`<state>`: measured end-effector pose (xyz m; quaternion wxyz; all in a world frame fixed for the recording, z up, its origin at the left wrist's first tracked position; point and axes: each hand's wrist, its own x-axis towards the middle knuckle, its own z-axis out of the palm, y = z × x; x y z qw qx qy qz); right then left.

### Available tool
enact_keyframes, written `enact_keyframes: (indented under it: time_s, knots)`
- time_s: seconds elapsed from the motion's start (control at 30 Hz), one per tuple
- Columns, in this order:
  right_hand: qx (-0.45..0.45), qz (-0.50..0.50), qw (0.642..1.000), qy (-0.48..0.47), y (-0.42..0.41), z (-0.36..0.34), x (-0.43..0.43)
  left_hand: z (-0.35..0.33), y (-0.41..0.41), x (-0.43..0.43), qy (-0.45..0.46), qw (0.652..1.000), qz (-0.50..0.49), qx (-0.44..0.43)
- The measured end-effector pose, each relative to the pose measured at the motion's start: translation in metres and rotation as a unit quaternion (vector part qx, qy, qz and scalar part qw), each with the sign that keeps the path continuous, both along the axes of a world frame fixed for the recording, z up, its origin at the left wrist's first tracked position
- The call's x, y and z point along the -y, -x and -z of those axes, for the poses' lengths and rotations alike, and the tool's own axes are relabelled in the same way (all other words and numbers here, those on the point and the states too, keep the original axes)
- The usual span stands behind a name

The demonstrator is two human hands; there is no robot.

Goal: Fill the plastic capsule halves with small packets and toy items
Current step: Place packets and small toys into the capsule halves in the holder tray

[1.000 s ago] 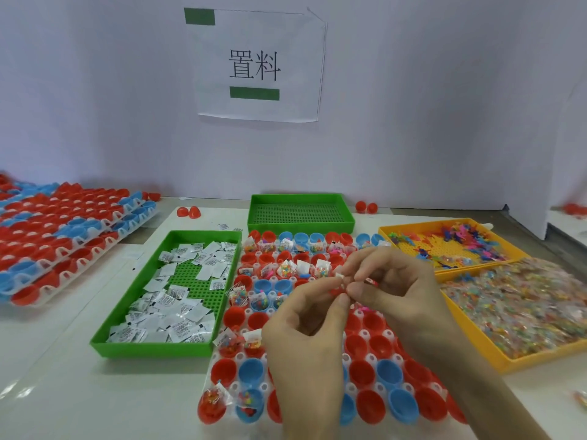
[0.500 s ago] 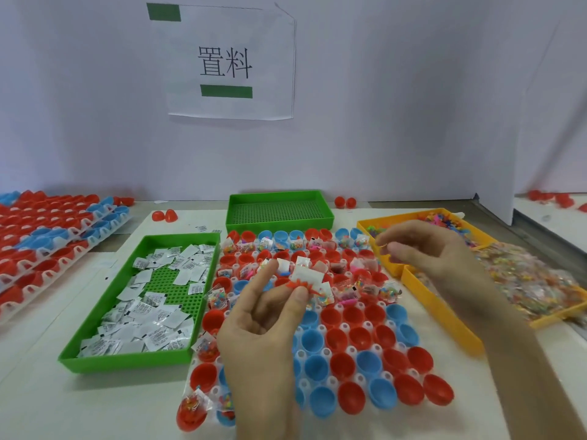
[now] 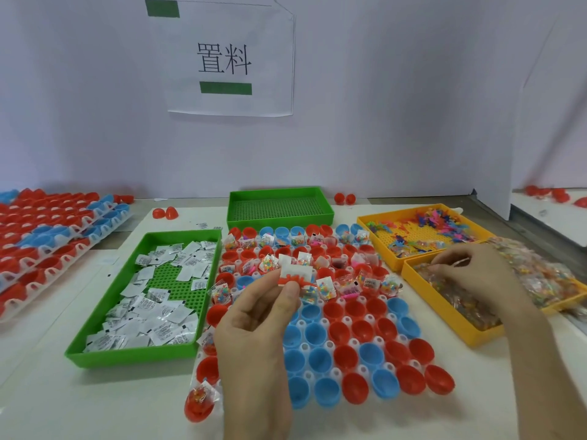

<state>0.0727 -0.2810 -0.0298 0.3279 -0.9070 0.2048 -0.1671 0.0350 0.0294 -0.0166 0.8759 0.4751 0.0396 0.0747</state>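
A clear rack (image 3: 346, 319) of red and blue capsule halves lies in the middle; its far rows hold clear bead packets and white packets, its near rows are bare. My left hand (image 3: 254, 319) hovers over the rack's left side and pinches a white packet with a small orange toy (image 3: 293, 276). My right hand (image 3: 476, 277) reaches into the near yellow tray (image 3: 444, 315) of clear bead packets, fingers curled on the heap; whether it holds one I cannot tell.
A green tray (image 3: 95, 341) of white packets lies left of the rack. A bare green tray (image 3: 279, 204) stands behind it. A far yellow tray (image 3: 374, 230) holds coloured toys. Stacked capsule racks (image 3: 47, 242) sit at far left. A paper sign hangs on the wall.
My hands were together over the rack a second ago. The right hand has since swung right and down into the bead-packet tray. The left hand still holds the white packet and orange toy.
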Motion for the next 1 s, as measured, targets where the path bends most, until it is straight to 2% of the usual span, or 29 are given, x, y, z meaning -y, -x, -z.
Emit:
enact_keyframes:
  time_s: [0.17, 0.27, 0.37, 0.5, 0.63, 0.7, 0.77, 0.87, 1.0]
  knots:
    - [-0.058, -0.044, 0.997, -0.005, -0.001, 0.0, -0.004, 0.001, 0.0, -0.001, 0.015, 1.0, 0.002, 0.005]
    - [-0.037, -0.037, 0.999, 0.002, -0.002, 0.0, -0.006, -0.001, 0.001, -0.002, 0.018, 1.0, 0.009, 0.012]
    - [0.053, 0.004, 0.999, -0.007, -0.001, 0.0, -0.007, -0.002, 0.002, -0.002, 0.029, 0.999, 0.016, 0.015]
    - [0.215, 0.055, 0.974, -0.04, 0.001, -0.006, -0.009, -0.003, 0.005, -0.002, 0.034, 0.999, 0.029, 0.011]
    - [0.274, 0.045, 0.959, -0.054, 0.004, -0.017, -0.026, -0.005, 0.005, -0.001, 0.043, 0.998, 0.035, 0.004]
    - [0.312, -0.006, 0.936, -0.161, 0.014, -0.032, -0.043, -0.006, 0.005, -0.002, 0.046, 0.998, 0.033, -0.001]
    - [0.364, -0.119, 0.887, -0.258, 0.035, -0.051, -0.067, -0.007, 0.004, -0.002, 0.045, 0.998, 0.037, 0.001]
    - [0.336, -0.274, 0.854, -0.287, 0.066, -0.061, -0.123, -0.006, 0.006, -0.001, 0.028, 0.997, 0.068, 0.001]
    - [0.332, -0.279, 0.839, -0.329, 0.077, -0.054, -0.181, -0.009, 0.012, 0.001, 0.02, 0.992, 0.125, 0.024]
